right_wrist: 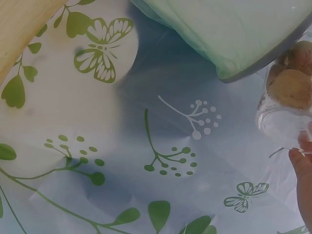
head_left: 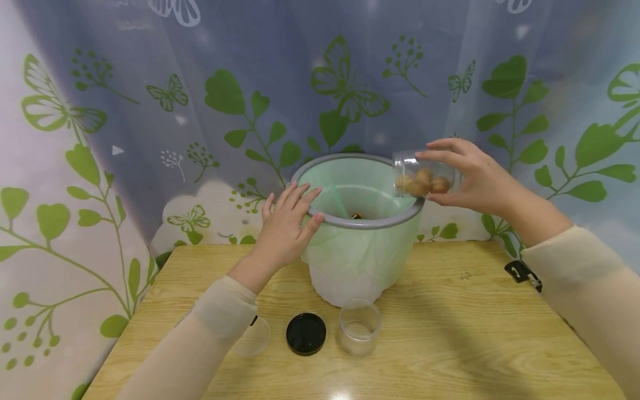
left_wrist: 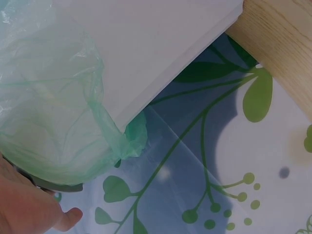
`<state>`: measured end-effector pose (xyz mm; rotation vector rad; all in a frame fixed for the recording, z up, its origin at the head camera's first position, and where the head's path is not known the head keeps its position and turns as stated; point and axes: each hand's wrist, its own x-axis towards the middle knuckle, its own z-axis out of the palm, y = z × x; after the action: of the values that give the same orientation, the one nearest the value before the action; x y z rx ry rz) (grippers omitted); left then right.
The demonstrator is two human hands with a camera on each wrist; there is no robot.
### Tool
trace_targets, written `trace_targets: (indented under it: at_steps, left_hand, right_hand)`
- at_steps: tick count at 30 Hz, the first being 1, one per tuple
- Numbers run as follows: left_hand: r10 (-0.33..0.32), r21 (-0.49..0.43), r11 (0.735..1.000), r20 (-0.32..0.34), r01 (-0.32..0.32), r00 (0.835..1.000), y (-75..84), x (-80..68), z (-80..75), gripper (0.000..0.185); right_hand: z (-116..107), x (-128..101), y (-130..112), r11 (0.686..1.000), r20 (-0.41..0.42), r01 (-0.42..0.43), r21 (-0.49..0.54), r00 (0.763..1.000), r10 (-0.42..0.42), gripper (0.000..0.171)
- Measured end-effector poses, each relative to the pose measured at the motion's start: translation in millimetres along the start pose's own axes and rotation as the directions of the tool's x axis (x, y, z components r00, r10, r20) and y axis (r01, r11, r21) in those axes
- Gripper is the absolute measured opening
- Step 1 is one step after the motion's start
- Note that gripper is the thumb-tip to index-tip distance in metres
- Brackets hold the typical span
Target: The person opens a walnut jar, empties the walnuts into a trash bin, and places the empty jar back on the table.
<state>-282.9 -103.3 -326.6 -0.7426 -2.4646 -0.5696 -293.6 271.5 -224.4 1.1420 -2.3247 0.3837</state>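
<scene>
A trash bin (head_left: 361, 261) with a grey rim and a pale green liner bag (left_wrist: 53, 112) stands on the table. My left hand (head_left: 287, 222) rests on the left side of its rim, fingers extended. Over the right side of the rim, my right hand (head_left: 475, 175) grips a clear jar (head_left: 407, 161) tipped on its side, mouth toward the bin. Several round brown balls (right_wrist: 291, 87), perhaps nuts, lie inside the jar; their exact kind is unclear. A small dark and tan item (head_left: 356, 216) shows inside the bin, mostly hidden by the front rim.
In front of the bin on the wooden table (head_left: 450, 333) are a round black lid (head_left: 306, 334) and an open clear jar (head_left: 359, 328). A clear disc (head_left: 252, 338) lies beside my left sleeve. A leaf-and-butterfly patterned curtain (head_left: 280, 44) hangs close behind the bin.
</scene>
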Motion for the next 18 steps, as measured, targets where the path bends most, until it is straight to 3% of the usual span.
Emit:
trace_targets:
  at_steps: [11, 18]
  left_hand:
    - [-0.004, 0.005, 1.0, 0.006, 0.004, 1.0, 0.5, -0.1, -0.9, 0.082]
    - [-0.005, -0.001, 1.0, 0.009, 0.005, 1.0, 0.6, -0.3, -1.6, 0.083]
  right_hand:
    - [-1, 9, -2, 0.994, -0.006, 0.094, -0.049, 0.996, -0.095, 0.083]
    - [-4, 10, -6, 0.991, 0.049, 0.069, -0.114, 0.997, -0.064, 0.079]
